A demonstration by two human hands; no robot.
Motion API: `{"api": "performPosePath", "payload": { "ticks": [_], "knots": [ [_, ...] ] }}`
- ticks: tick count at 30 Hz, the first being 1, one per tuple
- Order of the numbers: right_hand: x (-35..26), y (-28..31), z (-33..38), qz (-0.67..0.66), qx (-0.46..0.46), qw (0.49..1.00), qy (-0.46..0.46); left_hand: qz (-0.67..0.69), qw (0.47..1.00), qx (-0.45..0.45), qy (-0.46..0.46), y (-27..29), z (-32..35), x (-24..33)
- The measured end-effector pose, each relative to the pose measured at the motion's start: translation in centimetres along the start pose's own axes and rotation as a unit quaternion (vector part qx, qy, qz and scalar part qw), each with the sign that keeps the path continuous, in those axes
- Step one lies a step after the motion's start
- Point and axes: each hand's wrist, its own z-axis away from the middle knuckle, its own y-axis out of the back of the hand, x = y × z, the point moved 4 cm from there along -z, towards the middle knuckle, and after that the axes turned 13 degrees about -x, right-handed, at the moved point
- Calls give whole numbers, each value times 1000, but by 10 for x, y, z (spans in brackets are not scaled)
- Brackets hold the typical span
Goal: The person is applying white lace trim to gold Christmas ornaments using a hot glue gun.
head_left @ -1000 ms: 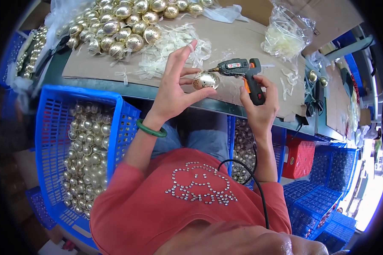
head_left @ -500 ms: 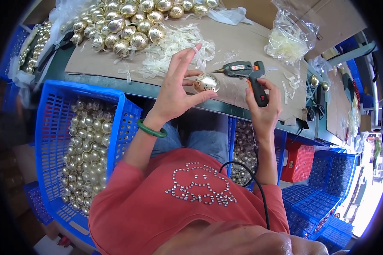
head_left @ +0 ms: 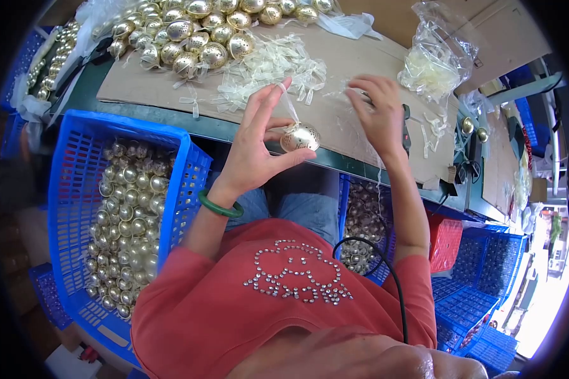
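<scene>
My left hand is closed on a shiny gold ornament ball, thumb below and fingers behind. A pale translucent ribbon runs up from the ball's top to my raised fingertip. Over the cardboard my right hand has its fingers bent and apart, slightly blurred, with nothing visible in them. Just behind it lies the glue gun, mostly hidden by that hand. A heap of pale ribbon bows is spread beyond my left hand.
Gold balls are piled at the back left of the cardboard-covered table. A clear bag of pale pieces stands back right. Blue crates of balls flank my legs. A black cable hangs by my right arm.
My right hand has let go of the glue gun, which now lies on the table, and has moved up and left. The ribbon now shows stretched between the ball and my left fingertip.
</scene>
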Motion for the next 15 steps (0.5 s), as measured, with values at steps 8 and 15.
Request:
{"api": "performPosePath", "payload": {
  "ticks": [8,15],
  "knots": [
    [-10,-58,-47,-24,-118,991,57,-1,1000,12,10,6,5,1],
    [-41,-7,-36,-71,-27,996,44,24,999,20,10,9,1,-6]
  ]
}}
